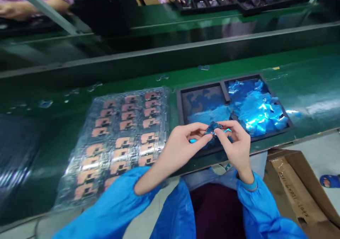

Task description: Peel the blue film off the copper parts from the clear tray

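A small thin dark-blue piece (pixel 212 127) is pinched in the closed grip of left hand (pixel 182 140) and right hand (pixel 238 140), equally near both, over the black divided tray (pixel 225 93), its long axis unclear.

1. Tabletop (pixel 183 70) — green, glossy toward the right.
2. On it, near middle: clear plastic tray (pixel 77 157).
3. Just right of that: black divided tray (pixel 180 108).
4. Along the back: small clear pieces (pixel 203 67) — one yellow scrap (pixel 276 68), right.
5. Far left: dark item (pixel 18 150), blurred.
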Tool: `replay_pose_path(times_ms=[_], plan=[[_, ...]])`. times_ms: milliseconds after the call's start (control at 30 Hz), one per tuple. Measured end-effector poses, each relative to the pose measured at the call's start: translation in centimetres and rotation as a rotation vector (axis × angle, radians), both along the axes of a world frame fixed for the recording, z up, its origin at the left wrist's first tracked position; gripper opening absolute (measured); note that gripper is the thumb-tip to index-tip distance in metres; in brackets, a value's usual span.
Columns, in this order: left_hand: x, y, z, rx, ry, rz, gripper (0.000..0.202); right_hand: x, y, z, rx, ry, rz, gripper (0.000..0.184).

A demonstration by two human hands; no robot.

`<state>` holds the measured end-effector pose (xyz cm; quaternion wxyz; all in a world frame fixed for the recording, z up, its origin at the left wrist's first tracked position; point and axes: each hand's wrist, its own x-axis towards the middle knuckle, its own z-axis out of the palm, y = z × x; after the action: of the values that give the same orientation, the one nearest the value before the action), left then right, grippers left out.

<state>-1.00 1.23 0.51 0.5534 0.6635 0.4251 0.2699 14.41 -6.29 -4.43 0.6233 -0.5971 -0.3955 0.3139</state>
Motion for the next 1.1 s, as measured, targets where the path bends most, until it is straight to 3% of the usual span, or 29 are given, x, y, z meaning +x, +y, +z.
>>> replay_pose_path(times_ms=[100,167,333,467,600,733,867,967,1100], plan=[[-1.1,-2.2,-1.0,0.155,0.046,0.122,0.004,-0.6,-1.0,-0.2,-0.021,0.075,0.067,0.014],[-1.6,-3.0,-1.6,0.212,0.066,0.123,0.005,-0.8,-1.6,-0.4,-0.018,0.099,0.1,0.014],[-1.9,-4.2,-2.8,0.1,0.029,0.099,0.011,-0.6,-2.3,-0.7,-0.035,0.034,0.15,0.019],[-1.5,-5.1,-3.3,0.098,0.023,0.122,0.009,-0.4,-2.9,-0.9,-0.027,-0.066,0.1,0.015],[-0.9,-5.7,-3.7,0.029,-0.011,0.12,0.013,0.1,-3.6,-1.2,-0.022,-0.102,0.087,0.023],[-0.3,-6.0,-4.4,-0.024,-0.06,0.163,0.021,0.2,-4.0,-1.0,0.091,-0.374,-0.017,0.021],[-0.2,-6.4,-4.7,0.025,-0.096,0.199,0.024,-0.3,-4.0,-0.8,0.239,-0.703,-0.16,0.021],[-0.6,-6.5,-4.6,-0.02,-0.139,0.172,0.028,-0.6,-3.8,-0.7,0.296,-0.779,-0.205,0.021],[-1.4,-6.5,-4.6,-0.201,-0.174,0.174,0.035,-0.4,-3.8,-0.7,0.369,-0.862,-0.218,0.022]])
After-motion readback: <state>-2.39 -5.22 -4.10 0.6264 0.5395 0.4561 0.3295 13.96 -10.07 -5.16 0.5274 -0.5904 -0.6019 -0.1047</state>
